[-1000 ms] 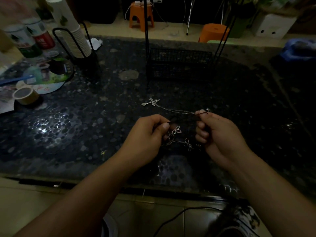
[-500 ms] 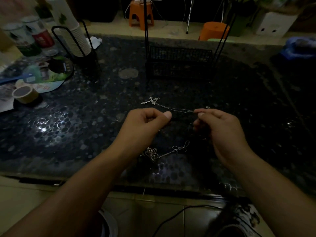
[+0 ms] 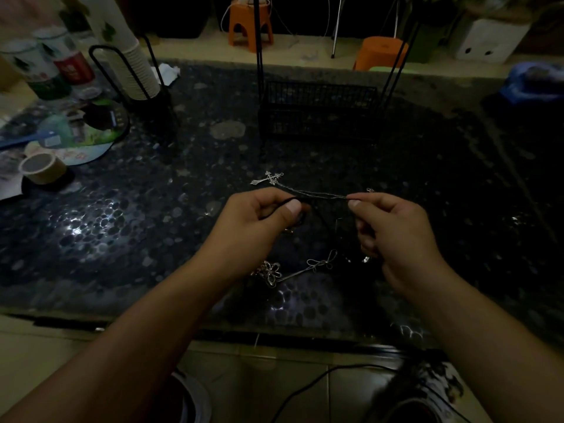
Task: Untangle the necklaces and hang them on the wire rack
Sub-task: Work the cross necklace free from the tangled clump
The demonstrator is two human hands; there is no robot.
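Cord (image 3: 317,215), thin, limp and snag-prone, runs between left hand (image 3: 259,227) and right hand (image 3: 393,233), both pinching it. Flower chain (image 3: 293,270) dangles below them; cross (image 3: 270,179) lies just beyond. Best gripped beside the tangle.

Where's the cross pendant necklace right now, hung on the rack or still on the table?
On the table. The cross pendant lies flat on the dark tabletop, in front of the wire rack, its chain trailing toward the right hand.
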